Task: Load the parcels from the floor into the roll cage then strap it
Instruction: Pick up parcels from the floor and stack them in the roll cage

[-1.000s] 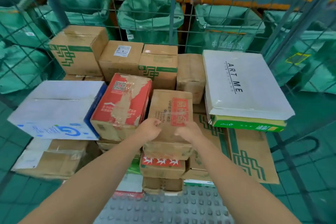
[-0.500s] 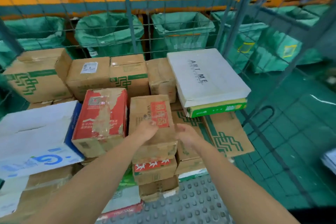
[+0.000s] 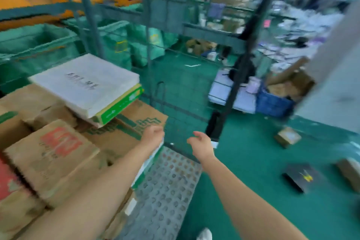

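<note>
Floor (image 3: 253, 171) green, black parcel (image 3: 301, 178) on it; cage deck (image 3: 165, 191) studded.

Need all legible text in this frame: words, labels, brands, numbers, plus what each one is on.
"ART ME" (smeared, best reading): top of the white flat box.
Red label on the brown carton: blurred, unreadable.
White print on the side of the green box: blurred, unreadable.
Yellow mark on the black parcel on the floor: too small to read.
Nothing else is legible; motion blur covers the whole frame.
</note>
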Tool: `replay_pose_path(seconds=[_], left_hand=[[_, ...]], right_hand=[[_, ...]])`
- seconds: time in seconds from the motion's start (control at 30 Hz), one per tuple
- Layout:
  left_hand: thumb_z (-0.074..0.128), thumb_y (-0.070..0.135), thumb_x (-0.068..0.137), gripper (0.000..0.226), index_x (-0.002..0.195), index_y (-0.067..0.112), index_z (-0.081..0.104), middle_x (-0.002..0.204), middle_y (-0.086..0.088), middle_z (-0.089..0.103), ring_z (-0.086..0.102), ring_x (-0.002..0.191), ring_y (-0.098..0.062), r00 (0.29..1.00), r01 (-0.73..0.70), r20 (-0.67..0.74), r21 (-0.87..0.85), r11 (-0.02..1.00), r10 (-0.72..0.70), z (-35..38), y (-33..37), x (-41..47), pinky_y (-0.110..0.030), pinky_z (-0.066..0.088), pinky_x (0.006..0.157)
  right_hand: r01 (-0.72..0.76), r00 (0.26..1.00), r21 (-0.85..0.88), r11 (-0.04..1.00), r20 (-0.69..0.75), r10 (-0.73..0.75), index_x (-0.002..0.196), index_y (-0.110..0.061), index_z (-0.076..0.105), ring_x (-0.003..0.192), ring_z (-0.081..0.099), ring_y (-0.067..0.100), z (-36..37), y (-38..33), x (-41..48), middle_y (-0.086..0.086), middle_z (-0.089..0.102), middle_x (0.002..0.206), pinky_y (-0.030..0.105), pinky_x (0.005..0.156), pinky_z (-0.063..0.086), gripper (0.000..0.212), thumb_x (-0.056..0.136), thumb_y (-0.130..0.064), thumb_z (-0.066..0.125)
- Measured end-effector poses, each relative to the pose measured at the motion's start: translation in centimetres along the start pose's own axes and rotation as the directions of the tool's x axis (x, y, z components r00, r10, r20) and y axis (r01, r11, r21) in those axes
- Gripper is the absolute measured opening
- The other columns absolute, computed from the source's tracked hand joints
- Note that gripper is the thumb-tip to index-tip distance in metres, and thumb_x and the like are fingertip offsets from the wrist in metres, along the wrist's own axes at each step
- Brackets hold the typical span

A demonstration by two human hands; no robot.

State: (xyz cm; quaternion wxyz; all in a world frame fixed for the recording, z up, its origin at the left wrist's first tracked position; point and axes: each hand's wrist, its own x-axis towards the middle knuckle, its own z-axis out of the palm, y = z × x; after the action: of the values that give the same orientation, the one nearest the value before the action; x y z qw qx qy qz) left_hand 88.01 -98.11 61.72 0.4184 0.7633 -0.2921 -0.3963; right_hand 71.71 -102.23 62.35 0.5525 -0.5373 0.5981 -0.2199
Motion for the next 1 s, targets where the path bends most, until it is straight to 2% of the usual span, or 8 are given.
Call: replay_pose_path(seconds=[0.1,0.23,0.3,0.4,0.47,0.63,0.77,1.0], left_hand=[[0.056,0.008,0.091,0.031,0.12,0.018,0.06,0.081,-0.008,0.06,0.053,0.071,-0.019,0.984,-0.011,0.179,0.031,0.999,0.006,7.5,2.2,-1.7,-0.025,0.04,0.056],[0.052,0.004,0.094,0.037,0.13,0.009,0.053,0.073,-0.002,0.054,0.049,0.061,-0.012,0.929,-0.063,0.368,0.073,0.995,0.031,17.4,5.2,-5.5,-0.017,0.039,0.044],[0.052,0.005,0.094,0.04,0.133,0.008,0.051,0.076,-0.003,0.055,0.05,0.063,-0.013,0.902,-0.088,0.429,0.08,0.993,0.045,22.0,6.4,-7.3,-0.014,0.038,0.04],[0.053,0.011,0.093,0.043,0.136,0.01,0.051,0.101,-0.006,0.061,0.059,0.081,-0.018,0.849,-0.148,0.525,0.123,0.981,0.062,29.0,8.0,-10.0,-0.023,0.043,0.056],[0.052,0.012,0.094,0.043,0.136,0.01,0.05,0.111,-0.006,0.06,0.059,0.087,-0.018,0.814,-0.173,0.578,0.131,0.976,0.066,33.4,9.0,-12.0,-0.026,0.044,0.063],[0.054,0.014,0.092,0.038,0.13,0.015,0.052,0.093,0.0,0.061,0.059,0.089,-0.02,0.745,-0.223,0.663,0.141,0.964,0.075,44.7,11.0,-17.3,-0.031,0.048,0.082],[0.055,0.018,0.091,0.038,0.129,0.019,0.052,0.118,-0.004,0.061,0.059,0.111,-0.022,0.665,-0.288,0.743,0.161,0.944,0.076,53.1,11.9,-21.3,-0.039,0.048,0.1],[0.056,0.022,0.092,0.04,0.131,0.02,0.05,0.124,-0.002,0.058,0.057,0.113,-0.021,0.514,-0.403,0.857,0.219,0.889,0.022,65.8,12.8,-27.3,-0.039,0.047,0.1]], right_hand=[[-0.04,0.984,0.117,0.992,-0.17,0.06,0.144,-0.01,0.045,0.072,0.052,0.014,-7.1,2.7,-2.3,0.002,0.062,0.099,0.028,0.068,0.043,0.05,0.095,-0.013,0.054],[-0.075,0.925,0.223,0.972,-0.35,0.152,0.145,-0.012,0.043,0.078,0.059,0.017,-16.2,6.6,-5.0,0.002,0.06,0.098,0.029,0.067,0.047,0.049,0.097,-0.015,0.053],[-0.084,0.887,0.26,0.962,-0.42,0.191,0.146,-0.013,0.043,0.071,0.053,0.013,-20.4,8.6,-6.0,-0.002,0.059,0.096,0.026,0.059,0.043,0.051,0.096,-0.017,0.055],[-0.087,0.837,0.294,0.952,-0.496,0.23,0.147,-0.012,0.041,0.069,0.048,0.008,-26.9,11.6,-7.5,0.0,0.057,0.099,0.019,0.057,0.038,0.054,0.095,-0.017,0.056],[-0.091,0.809,0.319,0.943,-0.529,0.257,0.147,-0.012,0.041,0.073,0.049,0.005,-31.2,13.7,-8.5,-0.004,0.052,0.101,0.023,0.061,0.039,0.054,0.095,-0.017,0.057],[-0.09,0.731,0.37,0.925,-0.606,0.313,0.147,-0.012,0.039,0.095,0.053,0.017,-42.0,19.2,-11.2,0.002,0.054,0.117,0.028,0.075,0.039,0.056,0.095,-0.018,0.057],[-0.093,0.671,0.414,0.905,-0.646,0.365,0.151,-0.015,0.033,0.1,0.053,0.018,-49.0,23.4,-13.7,0.004,0.052,0.128,0.029,0.083,0.038,0.061,0.095,-0.023,0.057],[-0.078,0.531,0.539,0.839,-0.69,0.492,0.152,-0.015,0.032,0.11,0.051,0.02,-58.7,30.2,-17.2,0.008,0.049,0.141,0.032,0.09,0.04,0.066,0.093,-0.025,0.06]])
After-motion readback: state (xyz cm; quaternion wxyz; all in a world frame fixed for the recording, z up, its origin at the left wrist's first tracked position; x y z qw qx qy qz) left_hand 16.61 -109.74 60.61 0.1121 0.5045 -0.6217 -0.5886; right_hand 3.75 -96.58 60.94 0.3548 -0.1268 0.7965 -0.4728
